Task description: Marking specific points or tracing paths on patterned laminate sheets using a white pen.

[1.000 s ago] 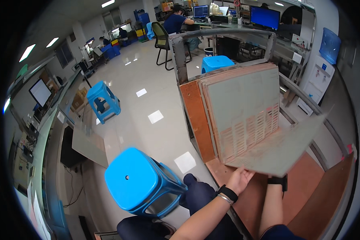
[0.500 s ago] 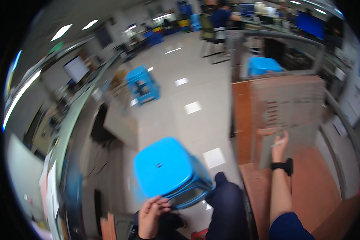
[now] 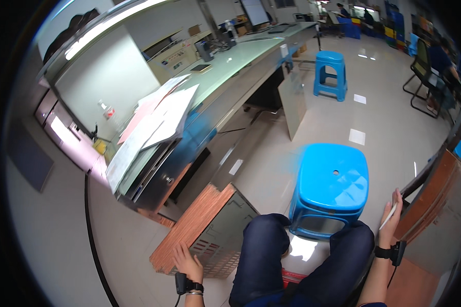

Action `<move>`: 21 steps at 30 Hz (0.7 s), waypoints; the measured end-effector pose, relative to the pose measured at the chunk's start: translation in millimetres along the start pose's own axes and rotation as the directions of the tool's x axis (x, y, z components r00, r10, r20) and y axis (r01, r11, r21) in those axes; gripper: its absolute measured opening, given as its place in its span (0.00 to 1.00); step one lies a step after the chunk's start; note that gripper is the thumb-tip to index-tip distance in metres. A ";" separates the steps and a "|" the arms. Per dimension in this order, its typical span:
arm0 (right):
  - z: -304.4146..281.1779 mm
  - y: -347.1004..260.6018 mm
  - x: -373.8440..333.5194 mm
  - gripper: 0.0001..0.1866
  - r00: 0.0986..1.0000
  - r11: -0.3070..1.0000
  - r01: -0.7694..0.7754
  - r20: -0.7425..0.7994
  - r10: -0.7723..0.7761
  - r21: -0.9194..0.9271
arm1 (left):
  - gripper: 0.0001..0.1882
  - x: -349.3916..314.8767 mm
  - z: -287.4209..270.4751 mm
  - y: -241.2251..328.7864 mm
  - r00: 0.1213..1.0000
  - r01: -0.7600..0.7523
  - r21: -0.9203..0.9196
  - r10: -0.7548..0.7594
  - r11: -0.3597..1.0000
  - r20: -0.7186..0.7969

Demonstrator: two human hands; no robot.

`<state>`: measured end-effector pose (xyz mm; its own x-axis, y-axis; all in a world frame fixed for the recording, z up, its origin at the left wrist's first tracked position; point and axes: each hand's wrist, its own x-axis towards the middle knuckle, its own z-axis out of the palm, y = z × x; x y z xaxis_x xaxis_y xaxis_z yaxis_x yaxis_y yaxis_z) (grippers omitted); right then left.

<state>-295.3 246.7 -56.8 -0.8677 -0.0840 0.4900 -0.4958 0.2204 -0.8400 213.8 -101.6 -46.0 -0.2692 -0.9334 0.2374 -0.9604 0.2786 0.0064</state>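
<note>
My left hand (image 3: 188,262) lies with outstretched fingers against the reddish-brown layered edge of a stack of boards (image 3: 200,225) at my lower left. The stack's grey face has rows of rectangular slots and stands tilted beside my left knee. A slim white pen-like stick (image 3: 388,217) is held in my right hand (image 3: 392,221), raised near my right knee. Just beyond that hand, another stack of grey boards with brown edges (image 3: 429,197) leans in a metal frame. Both wrists wear a black band with a small box.
A blue plastic stool (image 3: 333,176) stands before my knees, and a second blue stool (image 3: 331,74) is farther off. On the left runs a long glass-topped workbench (image 3: 230,60) with loose papers (image 3: 161,115) hanging over its end. Another person (image 3: 443,64) sits at the far right.
My view has swung to the left, bringing the bench and left-hand stack in. My left hand has come down onto that stack. My right hand has left the right-hand boards, keeping the stick.
</note>
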 end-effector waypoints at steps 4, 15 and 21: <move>49.2 -61.5 -11.7 0.26 0.981 0.997 0.060 0.183 -0.068 0.048 | 0.42 -2.2 -4.4 11.8 0.999 0.006 0.011 -0.007 1.000 0.043; 132.2 -217.4 -119.5 0.28 0.600 0.948 0.190 0.734 -0.318 0.255 | 0.41 -10.3 5.9 12.3 0.999 -0.008 -0.042 0.006 0.999 -0.044; 152.0 -240.8 -148.1 0.26 0.428 0.936 0.182 0.833 -0.352 0.302 | 0.41 -15.9 -6.0 18.6 0.995 -0.019 -0.140 0.005 0.990 -0.101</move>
<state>-53.1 58.4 37.5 -0.2277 -0.9226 0.3114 -0.6332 -0.1026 -0.7671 200.7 -80.2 -43.8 -0.2649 -0.9043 0.3347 -0.9355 0.3251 0.1382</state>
